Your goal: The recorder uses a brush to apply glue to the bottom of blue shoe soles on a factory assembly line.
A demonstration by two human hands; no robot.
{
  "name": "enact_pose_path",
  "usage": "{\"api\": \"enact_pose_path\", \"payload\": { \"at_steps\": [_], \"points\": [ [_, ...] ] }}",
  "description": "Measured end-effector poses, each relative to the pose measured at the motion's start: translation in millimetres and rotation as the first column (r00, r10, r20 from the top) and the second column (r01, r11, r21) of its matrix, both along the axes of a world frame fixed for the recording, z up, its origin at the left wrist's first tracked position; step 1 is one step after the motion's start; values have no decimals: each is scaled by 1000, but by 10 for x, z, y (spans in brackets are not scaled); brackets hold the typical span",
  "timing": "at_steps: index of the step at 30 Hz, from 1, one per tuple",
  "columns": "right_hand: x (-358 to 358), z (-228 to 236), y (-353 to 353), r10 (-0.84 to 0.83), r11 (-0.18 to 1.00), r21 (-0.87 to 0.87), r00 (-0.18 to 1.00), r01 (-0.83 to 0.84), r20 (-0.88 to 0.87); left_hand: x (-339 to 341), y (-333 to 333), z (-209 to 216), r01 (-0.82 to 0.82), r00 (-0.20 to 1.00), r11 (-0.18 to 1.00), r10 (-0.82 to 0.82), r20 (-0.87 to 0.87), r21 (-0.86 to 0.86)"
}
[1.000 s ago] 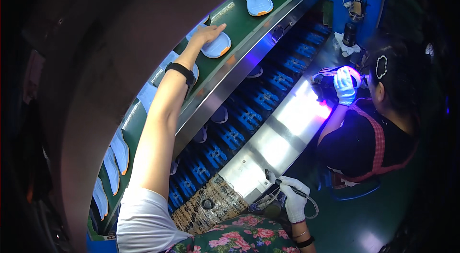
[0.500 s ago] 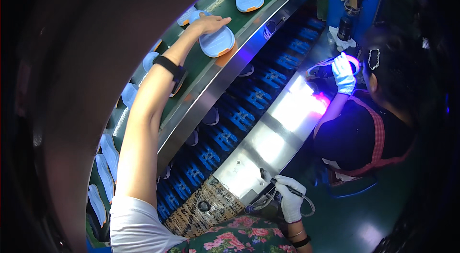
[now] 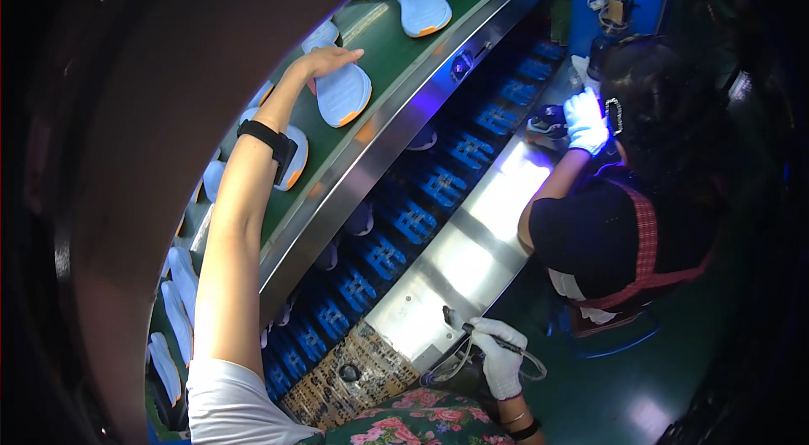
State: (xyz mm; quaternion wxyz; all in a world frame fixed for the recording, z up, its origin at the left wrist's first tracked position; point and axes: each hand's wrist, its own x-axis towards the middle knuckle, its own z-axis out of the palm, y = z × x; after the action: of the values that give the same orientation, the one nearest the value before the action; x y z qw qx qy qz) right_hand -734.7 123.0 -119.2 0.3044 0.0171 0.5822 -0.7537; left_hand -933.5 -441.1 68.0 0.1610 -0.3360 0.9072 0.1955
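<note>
My bare left hand [image 3: 327, 64] reaches over the green conveyor belt at the upper left, its fingers round the edge of a light blue shoe sole [image 3: 344, 98] with an orange rim at one end. One finger sticks out past the sole's top. Close by on the belt lies another blue sole [image 3: 423, 5]. In a white knit glove, my right hand [image 3: 499, 352] grips a dark-handled brush [image 3: 453, 320] with a cord or tube trailing from it. The brush's dark bristles are over the metal worktop [image 3: 413, 319], near its close end; contact cannot be made out.
Several more soles [image 3: 173, 310] lie along the green belt [image 3: 371, 32], bounded by a metal rail [image 3: 379, 129]. Between rail and worktop runs a lower row of blue racks [image 3: 413, 224] with shoes among them. A person [image 3: 615, 217] wearing gloves works at the right. Taped brown covering [image 3: 345, 373] wraps the worktop's near end.
My left hand has moved left and nearer with the sole. My right hand still holds the brush in much the same place. The co-worker has leaned toward the worktop, with the gloved hand shifted left.
</note>
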Motion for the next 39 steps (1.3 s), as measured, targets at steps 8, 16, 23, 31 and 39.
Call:
{"api": "enact_pose_path", "payload": {
  "at_steps": [8,16,23,31,39],
  "points": [
    [-32,35,140,-83,996,35,996,81,40,-732,-470,-395,145,984,919,-173,-44,-366],
    [20,98,17,3,1000,1,998,-3,-64,-630,-763,-323,-31,996,936,1,-87,-351],
    [-120,272,-3,4,998,68,995,2,-99,-563,535,154,-63,997,975,50,-66,-214],
    [-76,315,-90,51,997,54,997,-48,-54,-476,637,-12,100,994,978,-90,61,-182],
    [-81,343,-63,40,996,77,996,-35,-77,-746,818,63,222,969,857,-246,9,-465]
  ]
}}
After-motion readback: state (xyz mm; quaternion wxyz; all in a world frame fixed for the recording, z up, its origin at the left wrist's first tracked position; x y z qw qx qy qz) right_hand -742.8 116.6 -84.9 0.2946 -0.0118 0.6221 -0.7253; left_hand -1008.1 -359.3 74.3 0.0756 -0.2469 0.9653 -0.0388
